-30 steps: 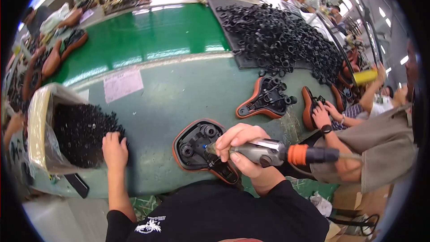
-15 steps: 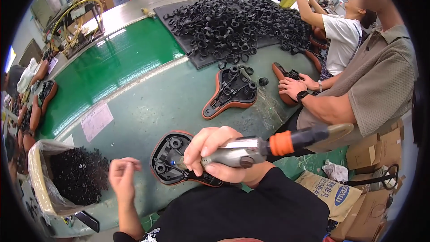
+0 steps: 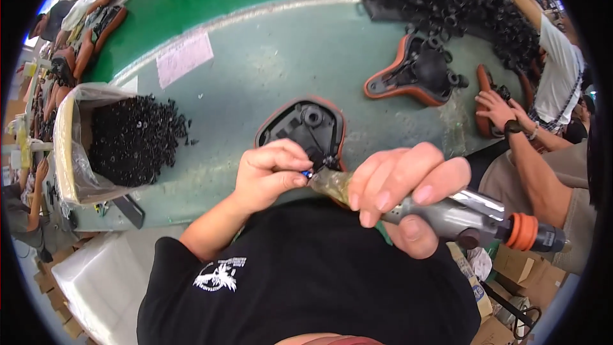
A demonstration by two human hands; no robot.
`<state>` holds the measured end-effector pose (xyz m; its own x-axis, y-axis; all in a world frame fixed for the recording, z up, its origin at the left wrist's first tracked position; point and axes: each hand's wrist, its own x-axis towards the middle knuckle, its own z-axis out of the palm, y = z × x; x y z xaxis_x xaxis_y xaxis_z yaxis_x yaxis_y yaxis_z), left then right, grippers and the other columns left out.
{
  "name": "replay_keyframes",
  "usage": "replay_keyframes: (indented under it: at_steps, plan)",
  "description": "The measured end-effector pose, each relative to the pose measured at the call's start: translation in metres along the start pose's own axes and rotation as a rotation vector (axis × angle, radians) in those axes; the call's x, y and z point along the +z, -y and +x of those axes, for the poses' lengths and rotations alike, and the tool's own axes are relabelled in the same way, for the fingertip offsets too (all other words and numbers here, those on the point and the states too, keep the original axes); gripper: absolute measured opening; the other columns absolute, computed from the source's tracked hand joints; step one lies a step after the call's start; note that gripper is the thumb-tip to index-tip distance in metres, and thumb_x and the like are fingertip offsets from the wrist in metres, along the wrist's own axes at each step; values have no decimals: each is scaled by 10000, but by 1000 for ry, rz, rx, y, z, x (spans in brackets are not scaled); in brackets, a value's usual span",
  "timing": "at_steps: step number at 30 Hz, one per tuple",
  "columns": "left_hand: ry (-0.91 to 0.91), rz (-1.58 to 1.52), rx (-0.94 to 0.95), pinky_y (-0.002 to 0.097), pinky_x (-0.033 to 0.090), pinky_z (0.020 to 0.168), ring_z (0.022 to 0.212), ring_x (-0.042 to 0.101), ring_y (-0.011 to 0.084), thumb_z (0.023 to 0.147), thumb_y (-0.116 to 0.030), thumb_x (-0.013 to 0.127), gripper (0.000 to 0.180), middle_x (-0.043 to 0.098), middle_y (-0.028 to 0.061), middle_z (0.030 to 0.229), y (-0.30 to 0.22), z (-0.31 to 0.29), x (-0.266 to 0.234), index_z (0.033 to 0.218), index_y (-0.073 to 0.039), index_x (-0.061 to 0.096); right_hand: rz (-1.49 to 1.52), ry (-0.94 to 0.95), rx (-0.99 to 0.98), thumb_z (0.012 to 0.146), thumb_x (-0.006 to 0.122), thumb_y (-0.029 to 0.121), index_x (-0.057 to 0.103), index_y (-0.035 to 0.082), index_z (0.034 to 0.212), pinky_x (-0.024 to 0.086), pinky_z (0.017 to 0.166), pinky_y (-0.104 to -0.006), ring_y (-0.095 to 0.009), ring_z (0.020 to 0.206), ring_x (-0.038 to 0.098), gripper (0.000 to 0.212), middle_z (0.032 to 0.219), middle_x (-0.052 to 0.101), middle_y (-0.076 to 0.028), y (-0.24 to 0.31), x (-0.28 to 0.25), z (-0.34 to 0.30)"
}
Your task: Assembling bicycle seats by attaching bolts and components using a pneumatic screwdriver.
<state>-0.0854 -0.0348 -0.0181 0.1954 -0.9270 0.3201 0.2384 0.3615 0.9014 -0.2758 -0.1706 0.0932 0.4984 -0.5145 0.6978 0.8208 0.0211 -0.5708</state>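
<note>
My right hand (image 3: 402,182) is wrapped round a grey air screwdriver (image 3: 447,222) with an orange ring at its rear end; its tip points left. The fingertips of my left hand (image 3: 268,176) are pinched together at that tip, where a tiny blue glint shows; what they hold is too small to make out. Just beyond both hands, a bicycle saddle (image 3: 287,129) lies upside down on the green table (image 3: 242,83), its black underside up and a brown rim round it. My hands and the tool cover its near part.
At left stands a plastic-lined box (image 3: 67,153) of small black parts (image 3: 131,144), some spilled beside it. Another upturned saddle (image 3: 424,70) lies farther right. A co-worker's hands (image 3: 498,108) rest on a third saddle (image 3: 483,89). Black rings (image 3: 440,0) are heaped at the back.
My left hand has come from beside the box to the screwdriver's tip. The screwdriver has drawn back off the saddle toward my body. The view has tilted down.
</note>
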Motion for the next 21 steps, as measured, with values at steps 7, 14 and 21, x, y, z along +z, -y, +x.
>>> replay_keyframes:
  at_steps: [7, 14, 21]
  plan:
    - [248, 328, 49, 401, 587, 898, 1001, 730, 273, 973, -206, 829, 337, 742, 149, 1139, -21, 29, -10, 1188, 46, 766, -110, 293, 41, 982, 718, 64, 501, 88, 1191, 628, 695, -416, -236, 765, 721, 302, 1073, 648, -155, 6, -19, 10]
    - [362, 1041, -25, 467, 538, 1069, 1287, 638, 364, 708, -212, 954, 645, 634, 141, 1387, -12, 99, -56, 1273, -63, 683, -469, 156, 55, 957, 564, -52, 465, 77, 1283, 577, 783, -458, -210, 790, 644, 364, 1153, 598, -188, 10, -30, 6]
    - [509, 661, -22, 442, 537, 1119, 1316, 663, 345, 696, -90, 899, 570, 677, 155, 1418, 40, 109, -69, 1234, -35, 720, -512, 68, 137, 976, 586, -58, 483, 82, 1222, 590, 854, -460, -221, 821, 653, 301, 1105, 629, -182, -24, -27, 8]
